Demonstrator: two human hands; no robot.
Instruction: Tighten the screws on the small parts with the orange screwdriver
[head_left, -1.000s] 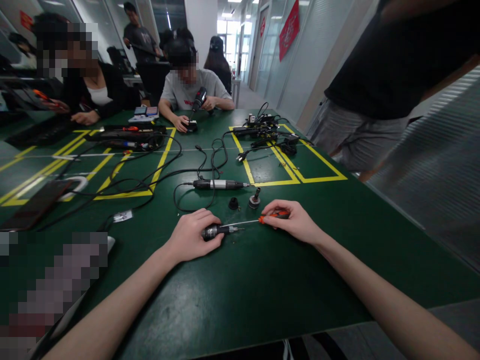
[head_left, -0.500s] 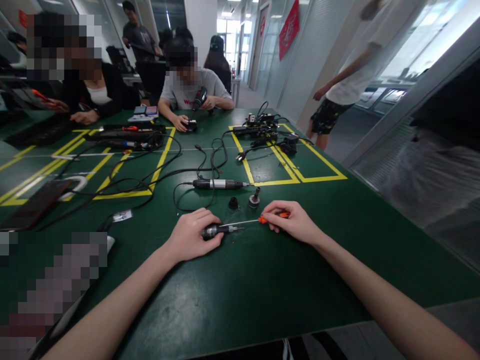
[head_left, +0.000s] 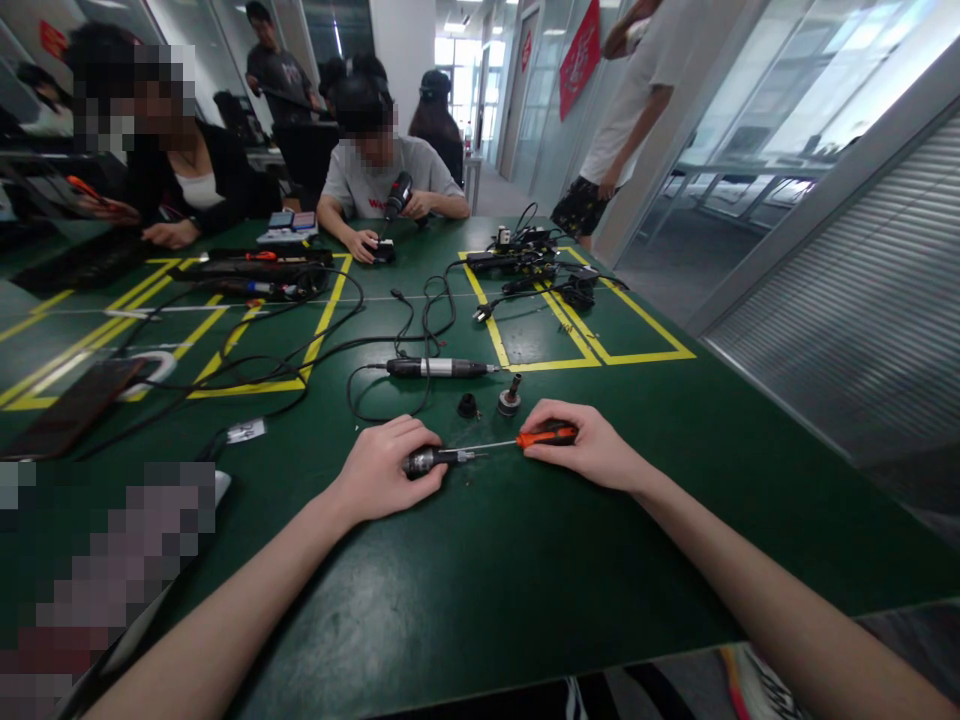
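Note:
My left hand (head_left: 386, 470) is wrapped round the dark body of an electric screwdriver (head_left: 421, 462), which lies on the green table with its bare metal tip pointing right. My right hand (head_left: 589, 448) grips the orange and black handle of a screwdriver (head_left: 534, 438). Its thin shaft runs left to the front end of the electric screwdriver; whether the tip touches it I cannot tell. Just beyond my hands stand a small black cap (head_left: 468, 405) and a round metal part with an upright stem (head_left: 509, 398).
Another corded electric screwdriver (head_left: 442, 368) lies beyond the small parts. Power strips and plugs (head_left: 517, 258) pile up at the far right, inside yellow tape. Loose black cables (head_left: 322, 340) cross the left side. A co-worker (head_left: 390, 170) opposite holds a power drill (head_left: 399, 195).
My right fingers have shifted their hold, so more of the orange handle shows. My left hand has stayed in place. A person at the right has walked farther away.

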